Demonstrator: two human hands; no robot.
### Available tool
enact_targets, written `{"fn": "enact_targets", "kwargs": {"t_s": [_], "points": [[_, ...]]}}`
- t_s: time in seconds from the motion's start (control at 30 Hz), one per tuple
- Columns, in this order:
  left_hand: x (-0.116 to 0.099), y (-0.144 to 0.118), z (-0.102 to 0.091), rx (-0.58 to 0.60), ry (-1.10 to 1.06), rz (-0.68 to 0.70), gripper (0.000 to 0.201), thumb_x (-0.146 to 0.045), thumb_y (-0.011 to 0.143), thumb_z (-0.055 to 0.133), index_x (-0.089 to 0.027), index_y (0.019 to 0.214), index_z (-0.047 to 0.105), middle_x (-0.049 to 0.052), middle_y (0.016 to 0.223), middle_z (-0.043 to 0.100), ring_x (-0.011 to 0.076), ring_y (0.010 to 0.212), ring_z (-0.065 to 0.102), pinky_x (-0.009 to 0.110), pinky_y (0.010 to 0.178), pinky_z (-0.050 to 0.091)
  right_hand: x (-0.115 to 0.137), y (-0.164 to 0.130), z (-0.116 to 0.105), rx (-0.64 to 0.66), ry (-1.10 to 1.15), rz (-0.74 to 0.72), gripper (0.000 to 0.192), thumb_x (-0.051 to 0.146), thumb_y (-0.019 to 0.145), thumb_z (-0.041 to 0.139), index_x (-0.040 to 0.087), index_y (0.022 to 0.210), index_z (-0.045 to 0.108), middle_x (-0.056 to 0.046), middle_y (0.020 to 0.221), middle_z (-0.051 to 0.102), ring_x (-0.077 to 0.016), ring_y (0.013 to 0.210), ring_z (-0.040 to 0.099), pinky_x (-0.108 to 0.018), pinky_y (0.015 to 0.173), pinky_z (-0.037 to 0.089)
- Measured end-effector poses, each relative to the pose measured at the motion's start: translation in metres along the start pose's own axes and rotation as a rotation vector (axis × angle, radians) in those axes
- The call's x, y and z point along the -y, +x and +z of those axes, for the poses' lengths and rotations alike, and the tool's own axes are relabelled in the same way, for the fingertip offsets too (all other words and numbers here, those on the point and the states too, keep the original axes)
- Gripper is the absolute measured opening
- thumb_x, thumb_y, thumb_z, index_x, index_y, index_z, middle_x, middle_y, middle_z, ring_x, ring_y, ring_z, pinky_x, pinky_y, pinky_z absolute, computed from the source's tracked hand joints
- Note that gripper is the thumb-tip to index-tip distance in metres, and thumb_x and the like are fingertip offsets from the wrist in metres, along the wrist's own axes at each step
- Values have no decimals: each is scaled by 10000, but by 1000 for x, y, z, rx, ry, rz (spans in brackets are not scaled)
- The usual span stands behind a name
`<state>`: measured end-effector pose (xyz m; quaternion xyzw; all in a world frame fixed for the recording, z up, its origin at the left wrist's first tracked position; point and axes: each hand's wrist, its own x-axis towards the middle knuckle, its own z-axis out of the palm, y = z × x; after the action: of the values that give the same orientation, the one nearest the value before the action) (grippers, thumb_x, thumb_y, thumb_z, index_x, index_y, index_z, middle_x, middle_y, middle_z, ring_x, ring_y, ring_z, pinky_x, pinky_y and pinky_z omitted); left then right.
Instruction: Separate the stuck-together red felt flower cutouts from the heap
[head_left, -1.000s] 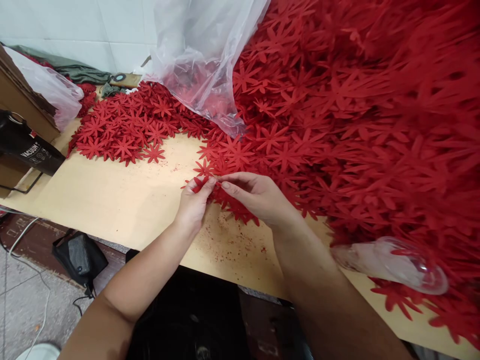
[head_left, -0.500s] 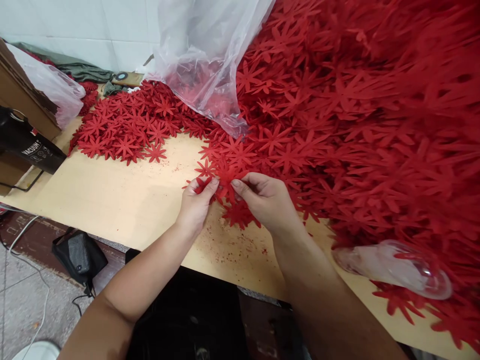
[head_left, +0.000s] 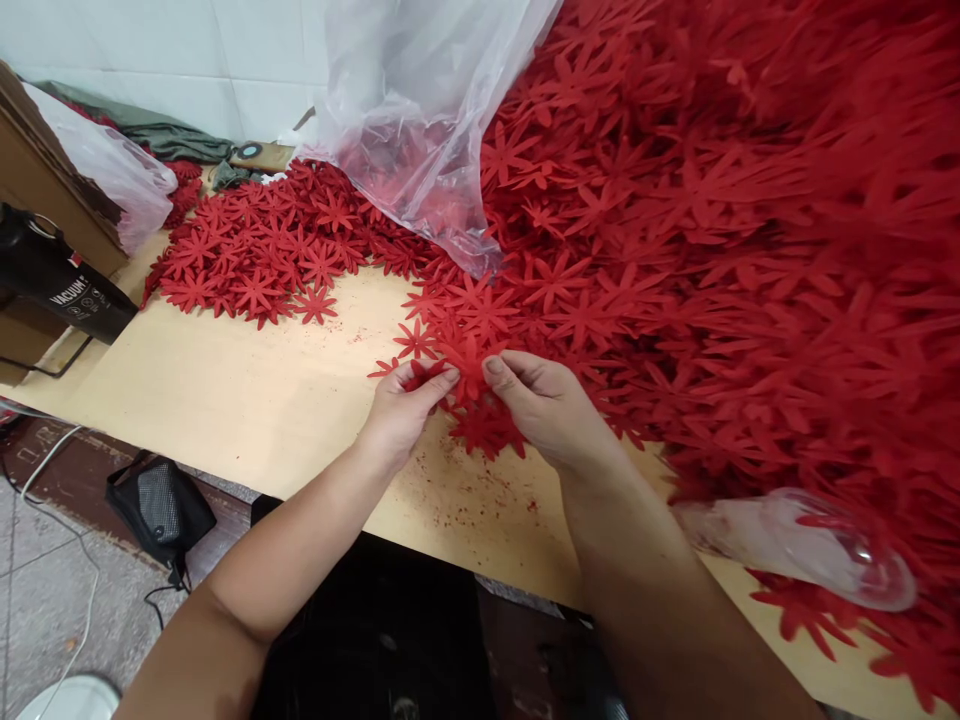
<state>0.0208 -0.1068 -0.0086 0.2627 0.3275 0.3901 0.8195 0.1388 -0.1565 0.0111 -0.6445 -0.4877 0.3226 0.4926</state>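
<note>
Between my two hands is a red flower-shaped cutout [head_left: 471,365] with long narrow petals. My left hand [head_left: 411,405] is closed, its thumb and fingers pinching the flower's left side; some red petals show inside its curled fingers. On the other side my right hand [head_left: 538,400] pinches the right petals between thumb and forefinger. More red flowers [head_left: 486,425] lie just under and behind the hands, at the edge of a large heap of the same flowers [head_left: 675,250].
A smaller flower pile [head_left: 255,245] lies at the back left of the wooden tabletop [head_left: 225,400]. Clear plastic sheeting [head_left: 420,150] hangs over the heap. A black vacuum flask [head_left: 67,280] leans at far left. A clear plastic cup [head_left: 825,550] lies at right. Red crumbs dot the table.
My hands and the held flower sit slightly farther right in the view, and the whole scene has shifted a little the same way. Both hands keep their pinch.
</note>
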Motion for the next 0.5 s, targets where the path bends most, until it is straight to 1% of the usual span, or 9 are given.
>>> {"fn": "enact_targets", "kwargs": {"t_s": [0.1,0.17,0.2,0.23,0.3,0.37,0.43,0.47,0.5], "points": [[2,1,-1,-43,-34,7,139,-127,587,761,-149,652,640,-36,639,644,66,615,567,246,725,447,0,-2,-3,43,24,46,584,731,637,617,195,531,411,48,527,323,-65,478,289,-230,439,262],[2,2,-1,-65,-27,8,148,-129,590,762,-149,653,629,-37,637,635,69,619,568,244,715,441,-3,-3,-7,27,31,57,574,707,621,652,192,522,419,51,521,320,-62,477,284,-224,436,254],[2,4,-2,-86,-24,4,142,-133,604,756,-151,657,625,-40,633,626,67,609,560,240,696,432,-5,-2,-10,-4,41,56,569,697,611,668,191,514,425,53,514,321,-61,474,280,-222,433,247],[1,5,-3,-117,-27,4,128,-138,627,743,-153,664,622,-44,624,614,62,589,545,235,667,419,-9,-2,-13,-50,58,60,561,684,607,680,191,511,431,54,507,325,-61,472,282,-219,430,239],[0,8,-5,-187,-51,9,93,-153,680,709,-159,686,616,-53,605,587,51,538,503,225,600,379,-20,2,-23,-192,115,71,521,646,619,695,196,522,449,52,503,353,-66,471,313,-216,433,254],[0,9,-6,-206,-66,12,68,-176,721,685,-163,719,618,-50,612,586,50,520,487,223,563,353,-31,7,-34,-345,152,77,420,573,643,712,212,591,503,39,545,428,-82,501,388,-233,475,341],[0,10,-6,-145,-51,-18,68,-201,738,683,-161,748,629,-33,653,611,59,547,509,225,567,362,-40,10,-45,-474,66,68,308,467,644,744,227,738,574,-4,690,538,-115,595,487,-296,598,455],[1,9,-6,-101,-42,-46,72,-211,743,682,-157,758,637,-20,683,628,68,572,528,230,579,377,-42,11,-48,-528,-33,52,327,419,632,760,226,839,596,-45,819,579,-141,672,533,-344,675,489],[2,9,-6,-63,-37,-70,71,-214,747,678,-153,766,646,-8,710,643,76,597,544,236,595,392,-42,10,-50,-569,-155,25,396,386,628,765,218,946,600,-95,963,583,-177,766,566,-395,748,503]]}}
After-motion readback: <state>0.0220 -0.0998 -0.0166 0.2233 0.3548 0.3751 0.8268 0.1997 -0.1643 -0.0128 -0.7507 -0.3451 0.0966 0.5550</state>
